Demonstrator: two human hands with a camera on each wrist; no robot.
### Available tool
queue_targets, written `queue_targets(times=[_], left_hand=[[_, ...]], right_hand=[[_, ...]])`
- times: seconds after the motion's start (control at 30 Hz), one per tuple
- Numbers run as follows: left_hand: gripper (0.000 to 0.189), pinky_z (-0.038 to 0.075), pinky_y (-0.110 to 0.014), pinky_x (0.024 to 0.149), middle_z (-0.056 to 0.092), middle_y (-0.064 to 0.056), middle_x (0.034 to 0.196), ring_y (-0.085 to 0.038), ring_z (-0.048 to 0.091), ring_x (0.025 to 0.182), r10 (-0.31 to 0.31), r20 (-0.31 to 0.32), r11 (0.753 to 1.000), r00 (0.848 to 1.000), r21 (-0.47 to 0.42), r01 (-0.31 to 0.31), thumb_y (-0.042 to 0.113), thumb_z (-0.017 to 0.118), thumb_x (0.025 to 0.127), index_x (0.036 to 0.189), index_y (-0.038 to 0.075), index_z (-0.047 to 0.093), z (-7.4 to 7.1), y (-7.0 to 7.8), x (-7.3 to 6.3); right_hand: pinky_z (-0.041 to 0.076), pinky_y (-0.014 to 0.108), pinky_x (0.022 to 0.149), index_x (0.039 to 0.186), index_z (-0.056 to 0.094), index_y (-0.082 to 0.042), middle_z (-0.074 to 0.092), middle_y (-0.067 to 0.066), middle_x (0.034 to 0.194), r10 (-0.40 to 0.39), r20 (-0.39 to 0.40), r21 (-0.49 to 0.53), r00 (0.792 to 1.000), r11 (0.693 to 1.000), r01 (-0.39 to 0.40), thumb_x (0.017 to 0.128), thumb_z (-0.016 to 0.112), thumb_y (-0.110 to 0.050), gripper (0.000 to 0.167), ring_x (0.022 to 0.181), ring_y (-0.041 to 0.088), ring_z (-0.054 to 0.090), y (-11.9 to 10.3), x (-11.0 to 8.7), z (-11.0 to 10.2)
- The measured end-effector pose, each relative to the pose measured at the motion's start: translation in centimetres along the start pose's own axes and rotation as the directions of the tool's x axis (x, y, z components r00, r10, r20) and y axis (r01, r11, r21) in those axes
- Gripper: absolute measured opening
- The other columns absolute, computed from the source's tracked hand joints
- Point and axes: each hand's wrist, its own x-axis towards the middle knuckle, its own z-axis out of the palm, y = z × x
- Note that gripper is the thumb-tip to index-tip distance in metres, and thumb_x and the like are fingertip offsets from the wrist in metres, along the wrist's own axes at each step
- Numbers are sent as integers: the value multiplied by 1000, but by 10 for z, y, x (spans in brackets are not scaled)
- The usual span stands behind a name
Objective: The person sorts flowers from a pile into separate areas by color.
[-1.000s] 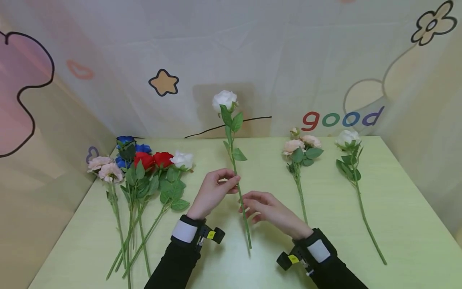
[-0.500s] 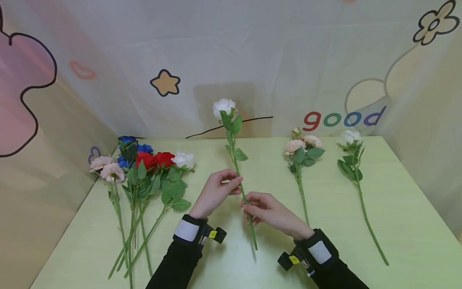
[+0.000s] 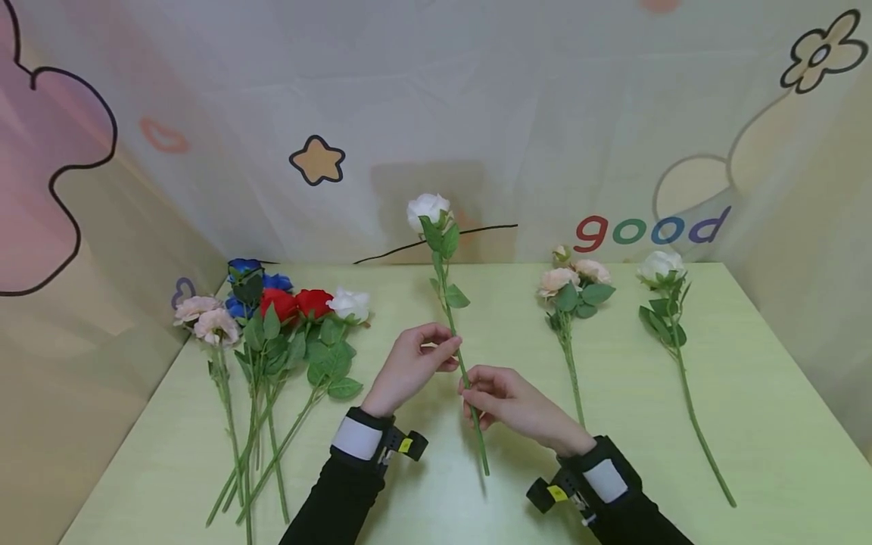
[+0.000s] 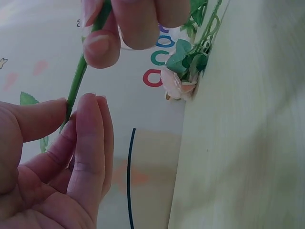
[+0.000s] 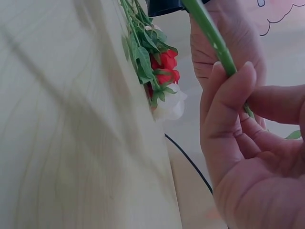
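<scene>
A white artificial rose (image 3: pixel 429 213) is held up above the middle of the table, bloom upward and the stem leaning slightly. My left hand (image 3: pixel 414 363) pinches its green stem (image 4: pixel 78 78) between thumb and fingers, below the leaves. Just lower down, my right hand (image 3: pixel 502 397) pinches the same stem between thumb and fingers. The stem's bare lower end sticks out below the right hand. In the right wrist view the thumb and fingertips (image 5: pixel 245 78) meet on the stem.
At the left lies a bunch of artificial flowers: blue ones (image 3: pixel 245 269), red roses (image 3: pixel 315 303), a white rose (image 3: pixel 350 304) and pale pink flowers (image 3: pixel 216 327). Rightward lie a pink flower stem (image 3: pixel 560 281) and another white rose (image 3: pixel 661 266). A printed curtain (image 3: pixel 586 113) hangs behind the table (image 3: pixel 647 469).
The held rose has come down somewhat, and its stem's lower end has swung a little right. My right hand, loosely around the stem before, now pinches it.
</scene>
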Motion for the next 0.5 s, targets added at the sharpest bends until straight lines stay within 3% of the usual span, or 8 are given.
queue_targets(times=[0.07,0.2,0.3,0.4,0.5], left_hand=[[28,61,-29,82,66,-16,104,-37,73,94,-3,-12,1000,1000,1,3,21,59,103,116,-4,65,0,-1,-1],[31,62,-28,79,67,-18,102,-36,74,90,18,-38,1000,999,23,-18,23,55,104,117,-4,65,2,-5,-4],[29,61,-26,77,69,-19,103,-33,74,89,63,-66,991,996,123,-54,24,54,105,118,1,67,3,-9,-7],[27,61,-31,79,72,-18,108,-32,74,92,122,-106,956,987,281,-88,22,54,105,120,5,68,1,-13,-11],[25,60,-37,83,73,-15,114,-27,73,97,183,-145,895,972,434,-104,18,54,104,122,7,68,-2,-15,-16]], right_hand=[[56,26,68,113,52,12,63,11,90,-2,0,-3,1000,1000,2,106,50,-16,29,74,10,63,-1,0,0],[57,26,68,112,53,12,63,13,90,-11,-17,-34,1000,999,11,106,50,-16,28,74,11,63,-1,-3,-3],[57,27,68,112,54,11,62,17,90,-19,-40,-54,999,998,17,106,49,-15,27,74,11,63,0,-9,-10],[58,27,68,113,54,11,62,19,91,-22,-63,-78,998,997,17,106,49,-15,27,74,12,64,2,-17,-19],[58,28,68,114,53,12,62,20,91,-14,-82,-110,997,994,5,106,49,-15,28,74,11,63,4,-26,-30]])
